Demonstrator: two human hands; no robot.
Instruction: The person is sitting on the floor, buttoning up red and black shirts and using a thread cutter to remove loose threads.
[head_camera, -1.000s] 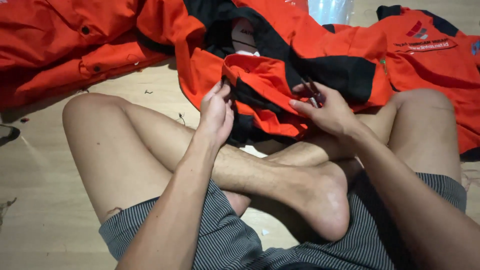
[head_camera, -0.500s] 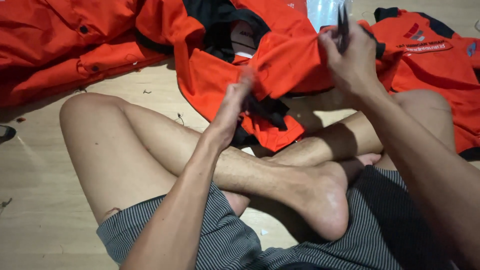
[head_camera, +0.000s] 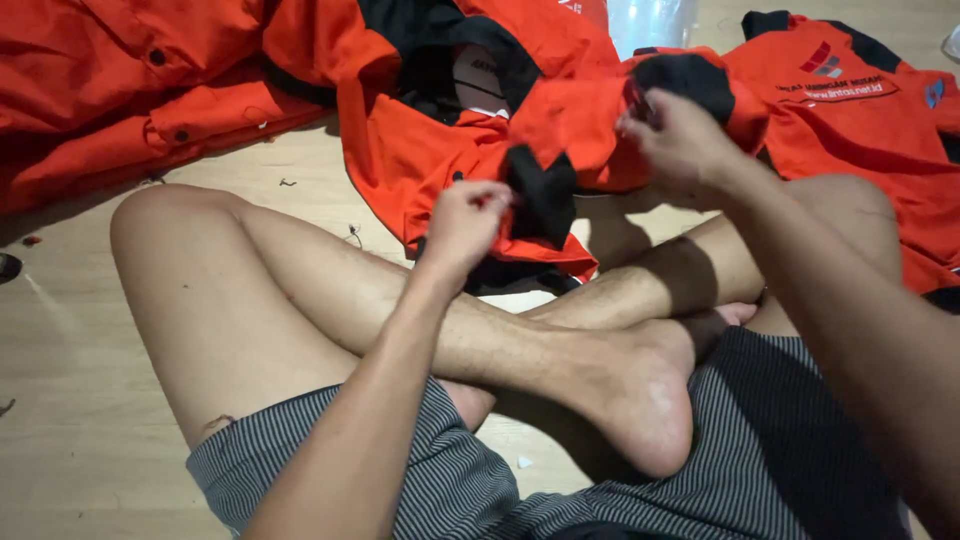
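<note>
An orange work jacket with black panels is held up above crossed bare legs, over a pale wooden floor. A fold of the jacket's lower edge is pinched in the closed fingers of the left hand, near centre. The right hand is raised farther off and to the right, fingers closed on the cloth near a black patch; something small and dark red is seen at the fingertips, too blurred to identify. The cloth is stretched between the two hands. A second orange garment with dark buttons is spread on the floor far left, and a third orange garment with printed chest markings far right. Striped grey shorts are seen at the near edge.
</note>
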